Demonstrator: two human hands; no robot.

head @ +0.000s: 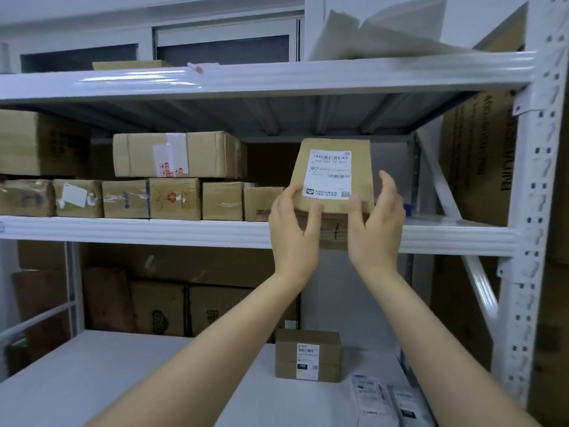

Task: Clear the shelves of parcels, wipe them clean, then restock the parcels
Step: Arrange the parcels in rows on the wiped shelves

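Parcel: a brown cardboard parcel with a white shipping label (334,177) is held up at the front lip of the white metal middle shelf (154,231), right of centre. It is tilted so the labelled face leans back.
Left hand: the left hand (294,223) is raised on an outstretched forearm. Its fingers curl round the parcel's left edge and its thumb lies on the labelled face, so it holds the parcel.
Right hand: the right hand (375,223) is raised alongside, palm inward, with its thumb on the parcel's lower right corner. Its fingers are nearly straight and spread upward just beside the right edge; whether they touch cannot be told.
Middle shelf, left: a row of taped brown cardboard boxes (175,198) carries a larger brown carton (178,155) on top.
Lower shelf: the white lower shelf (123,380) holds a small brown labelled box (308,354), with flat pale mailers (375,402) near it.
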